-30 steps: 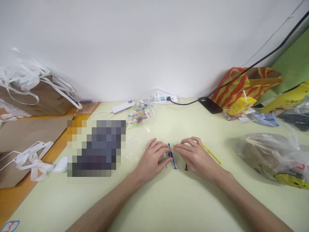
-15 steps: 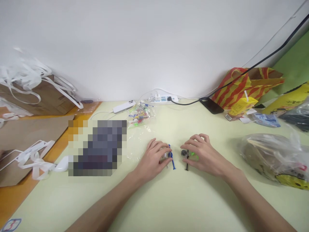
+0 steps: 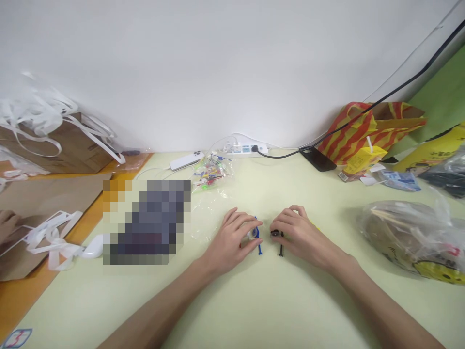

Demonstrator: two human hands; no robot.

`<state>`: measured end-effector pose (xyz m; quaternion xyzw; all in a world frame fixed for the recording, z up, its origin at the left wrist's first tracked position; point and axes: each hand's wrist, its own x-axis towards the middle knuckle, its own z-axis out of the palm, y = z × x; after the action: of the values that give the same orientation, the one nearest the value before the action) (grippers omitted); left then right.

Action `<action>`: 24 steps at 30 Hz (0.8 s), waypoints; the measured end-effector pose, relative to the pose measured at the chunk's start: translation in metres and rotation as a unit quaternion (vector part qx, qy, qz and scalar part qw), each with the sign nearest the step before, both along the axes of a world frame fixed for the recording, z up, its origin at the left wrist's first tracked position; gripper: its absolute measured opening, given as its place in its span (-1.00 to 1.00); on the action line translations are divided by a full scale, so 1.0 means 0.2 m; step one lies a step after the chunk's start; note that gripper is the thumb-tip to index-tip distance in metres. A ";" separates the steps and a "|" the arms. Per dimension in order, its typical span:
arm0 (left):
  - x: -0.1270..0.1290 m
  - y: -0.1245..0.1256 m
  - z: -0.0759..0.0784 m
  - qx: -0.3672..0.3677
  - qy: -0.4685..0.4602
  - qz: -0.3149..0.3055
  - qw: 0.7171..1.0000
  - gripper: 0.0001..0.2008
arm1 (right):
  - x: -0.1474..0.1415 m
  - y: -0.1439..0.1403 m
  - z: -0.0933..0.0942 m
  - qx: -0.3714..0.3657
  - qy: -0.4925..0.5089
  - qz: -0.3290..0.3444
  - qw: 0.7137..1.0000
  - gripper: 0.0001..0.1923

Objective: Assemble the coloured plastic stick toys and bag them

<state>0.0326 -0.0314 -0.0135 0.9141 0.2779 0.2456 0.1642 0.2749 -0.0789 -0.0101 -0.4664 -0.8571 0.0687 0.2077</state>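
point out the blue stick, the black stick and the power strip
blue stick [image 3: 259, 248], head view, on its lower end below the left hand's fingers
black stick [image 3: 281, 250], head view, on its lower end below the right hand
power strip [image 3: 244, 149], head view, on the middle of its white body by the wall

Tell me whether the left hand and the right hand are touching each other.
Apart. The head view shows bare table between the left hand and the right hand, each curled over its own small piece.
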 end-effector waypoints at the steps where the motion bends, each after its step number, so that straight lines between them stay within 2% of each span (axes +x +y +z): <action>1: 0.00 0.00 0.00 0.003 -0.003 -0.001 1.000 -0.72 | 0.00 0.00 0.00 0.000 0.005 0.000 1.000 -0.92; 3: 0.00 0.00 0.00 0.009 -0.012 -0.006 1.000 -0.73 | -0.02 0.00 0.00 -0.006 0.022 0.002 1.000 -0.87; 6: 0.00 0.00 0.00 0.025 -0.035 -0.021 0.999 -0.74 | -0.04 -0.02 0.02 -0.024 0.088 -0.021 0.996 -0.90; 10: 0.00 -0.01 0.01 0.087 -0.070 -0.056 0.992 -0.72 | -0.10 -0.06 0.05 -0.083 0.215 -0.072 0.970 -0.95; 15: 0.01 -0.03 0.01 0.147 -0.067 -0.070 0.984 -0.65 | -0.16 -0.07 0.06 -0.145 0.314 -0.053 0.937 -0.93; 19: 0.01 -0.04 0.02 0.165 -0.081 -0.071 0.980 -0.66 | -0.14 -0.07 0.08 -0.182 0.321 -0.039 0.929 -0.95; 21: 0.01 -0.03 0.02 0.158 -0.089 -0.061 0.982 -0.70 | -0.10 -0.06 0.09 -0.165 0.301 -0.050 0.938 -0.90; 24: 0.00 -0.01 0.02 0.136 -0.094 -0.039 0.986 -0.78 | -0.02 -0.04 0.09 -0.060 0.218 -0.090 0.970 -0.86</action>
<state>0.0330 -0.0339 -0.0096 0.9107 0.1897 0.3595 0.0736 0.2709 -0.0861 0.0085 -0.5272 -0.7397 0.2010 0.3668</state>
